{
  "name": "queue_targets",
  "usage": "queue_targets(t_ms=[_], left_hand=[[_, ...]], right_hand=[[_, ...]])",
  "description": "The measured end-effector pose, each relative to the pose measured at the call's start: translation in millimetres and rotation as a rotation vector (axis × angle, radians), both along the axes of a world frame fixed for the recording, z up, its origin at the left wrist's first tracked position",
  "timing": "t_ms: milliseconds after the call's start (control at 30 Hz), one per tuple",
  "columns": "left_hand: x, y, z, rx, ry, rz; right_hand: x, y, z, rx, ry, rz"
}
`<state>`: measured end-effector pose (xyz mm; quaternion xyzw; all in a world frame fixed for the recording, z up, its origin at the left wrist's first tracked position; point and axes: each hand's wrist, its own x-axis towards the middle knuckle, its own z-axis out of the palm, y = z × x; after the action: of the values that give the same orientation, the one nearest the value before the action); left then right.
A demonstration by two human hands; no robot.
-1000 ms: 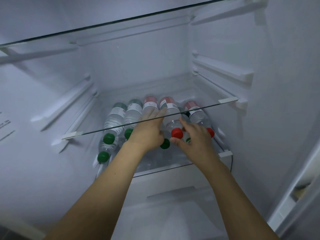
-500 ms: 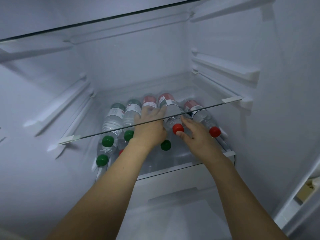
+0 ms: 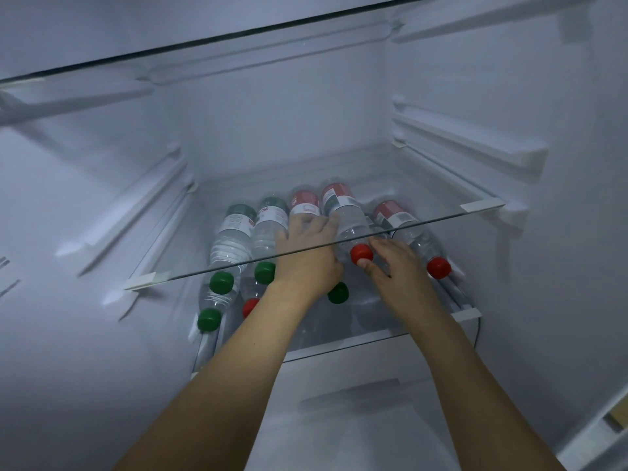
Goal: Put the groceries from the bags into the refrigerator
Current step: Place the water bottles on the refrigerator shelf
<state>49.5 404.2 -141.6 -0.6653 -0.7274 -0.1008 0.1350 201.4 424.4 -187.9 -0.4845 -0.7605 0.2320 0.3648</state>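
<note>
Several clear water bottles lie on their sides on the refrigerator's lower shelf (image 3: 469,314), caps toward me, stacked in two layers. Some have green caps (image 3: 221,282), others red. My left hand (image 3: 307,256) rests flat on top of a red-labelled bottle (image 3: 304,205) in the middle, fingers straight. My right hand (image 3: 396,266) touches the neck of a red-capped bottle (image 3: 346,215), its thumb just under the red cap (image 3: 361,254). Another red-capped bottle (image 3: 413,237) lies to the right of that hand.
A glass shelf (image 3: 482,207) crosses just above the bottles and over my fingers. A second glass shelf (image 3: 238,35) sits higher up. White rails line both side walls. A white drawer front (image 3: 350,372) is below the bottle shelf.
Both hands have slid slightly deeper over the bottles; the red-capped bottle by my right hand has been pushed further in. The camera has drifted a little.
</note>
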Motion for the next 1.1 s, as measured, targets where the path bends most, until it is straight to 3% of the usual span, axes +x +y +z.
queue_targets(t_ms=[300,600,733,1100], left_hand=[[1,1,0,0.001,0.014,0.017],[-9,-24,-3,0.112,-0.088,-0.113],[-13,-52,-6,0.110,-0.101,-0.020],[-30,-139,3,-0.010,-0.176,0.221]], right_hand=[[1,-3,1,-0.030,0.009,0.020],[6,-19,17,-0.012,-0.243,0.080],[8,-39,27,-0.069,-0.410,0.128],[-13,-82,42,-0.071,-0.637,0.328]])
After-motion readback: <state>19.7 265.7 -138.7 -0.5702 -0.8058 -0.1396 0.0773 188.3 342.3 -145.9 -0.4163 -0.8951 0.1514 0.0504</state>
